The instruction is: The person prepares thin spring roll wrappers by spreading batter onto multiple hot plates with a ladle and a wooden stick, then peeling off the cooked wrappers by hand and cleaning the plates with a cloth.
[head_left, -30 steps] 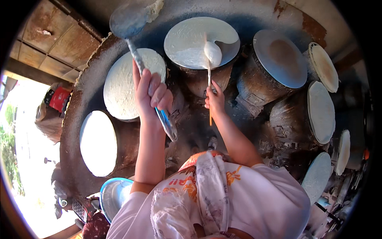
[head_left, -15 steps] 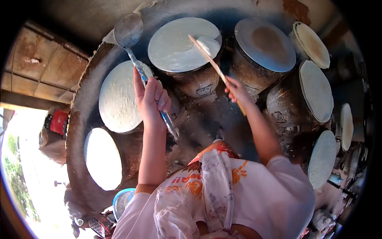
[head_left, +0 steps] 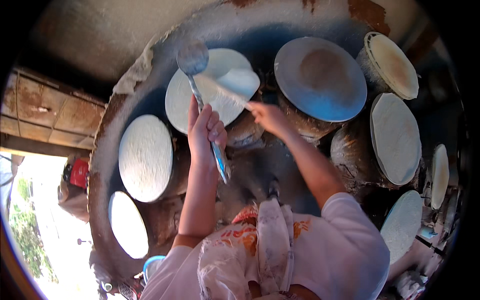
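My left hand point(head_left: 206, 131) is closed around the handle of a long metal ladle point(head_left: 193, 57). Its bowl is raised in front of a round hot plate covered by a thin pale sheet of batter point(head_left: 185, 107). In my right hand point(head_left: 270, 119) is a slim wooden stick point(head_left: 227, 94), whose far part reaches over this sheet and is blurred by motion. Near the stick, a smooth white flap point(head_left: 241, 82) lies at the sheet's right side. Whether the stick touches the flap, I cannot tell.
Right of the sheet stands a bare grey hot plate point(head_left: 320, 77) with a brown patch. Other pale-covered plates ring me, including one on the left point(head_left: 146, 158) and one on the right point(head_left: 396, 139). A wide curved rim point(head_left: 102, 165) borders the left side.
My right hand has shifted left, and the stick now points further left across the sheet. The ladle remains in my left hand, its bowl now overlapping the sheet. The whole view has shifted.
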Demonstrator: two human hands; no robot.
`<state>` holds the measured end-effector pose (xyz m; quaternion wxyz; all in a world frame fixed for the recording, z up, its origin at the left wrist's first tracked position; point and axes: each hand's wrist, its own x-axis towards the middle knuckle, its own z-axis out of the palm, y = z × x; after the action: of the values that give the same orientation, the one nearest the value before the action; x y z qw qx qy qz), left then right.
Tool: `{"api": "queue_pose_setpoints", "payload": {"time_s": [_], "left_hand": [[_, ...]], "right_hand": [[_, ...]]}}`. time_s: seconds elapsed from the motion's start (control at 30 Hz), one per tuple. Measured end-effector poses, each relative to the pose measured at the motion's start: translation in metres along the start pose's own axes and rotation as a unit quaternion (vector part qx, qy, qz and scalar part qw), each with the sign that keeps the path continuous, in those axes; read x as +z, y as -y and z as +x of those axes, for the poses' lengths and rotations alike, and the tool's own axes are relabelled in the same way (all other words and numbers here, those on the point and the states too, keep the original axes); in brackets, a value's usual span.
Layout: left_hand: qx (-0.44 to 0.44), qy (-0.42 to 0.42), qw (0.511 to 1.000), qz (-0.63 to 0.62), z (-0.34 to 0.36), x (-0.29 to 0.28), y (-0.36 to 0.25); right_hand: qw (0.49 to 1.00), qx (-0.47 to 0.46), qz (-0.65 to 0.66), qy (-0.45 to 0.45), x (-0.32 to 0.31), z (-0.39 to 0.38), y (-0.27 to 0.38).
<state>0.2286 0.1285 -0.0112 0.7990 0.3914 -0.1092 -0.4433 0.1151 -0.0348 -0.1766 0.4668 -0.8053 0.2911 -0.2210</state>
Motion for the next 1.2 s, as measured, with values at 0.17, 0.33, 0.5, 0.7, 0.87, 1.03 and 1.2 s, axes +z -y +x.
{"api": "queue_pose_setpoints", "payload": {"time_s": [0.17,0.33,0.5,0.7,0.87,1.03,1.2], "left_hand": [[-0.141,0.09,0.962,-0.217,0.021,-0.004,-0.012],[-0.247,0.023,0.903,-0.352,0.058,-0.017,-0.014],[-0.311,-0.017,0.861,-0.402,0.064,-0.025,-0.021],[-0.253,-0.04,0.915,-0.31,0.082,-0.034,-0.026],[-0.179,-0.059,0.967,-0.175,0.051,-0.075,0.031],[-0.194,-0.083,0.863,-0.459,0.017,-0.057,0.067],[-0.266,0.022,0.675,-0.687,-0.001,-0.044,0.004]], "right_hand": [[0.974,0.063,-0.141,-0.165,-0.059,-0.056,-0.036],[0.964,-0.076,-0.222,-0.122,-0.023,-0.03,-0.032],[0.978,-0.107,-0.14,-0.109,-0.068,-0.025,-0.043],[0.993,0.1,-0.057,-0.003,-0.048,-0.057,0.001],[0.934,0.302,0.185,-0.033,0.034,-0.119,0.021],[0.994,0.029,-0.039,-0.101,0.064,-0.076,0.031],[0.979,-0.023,-0.121,-0.165,0.02,-0.058,0.057]]}}
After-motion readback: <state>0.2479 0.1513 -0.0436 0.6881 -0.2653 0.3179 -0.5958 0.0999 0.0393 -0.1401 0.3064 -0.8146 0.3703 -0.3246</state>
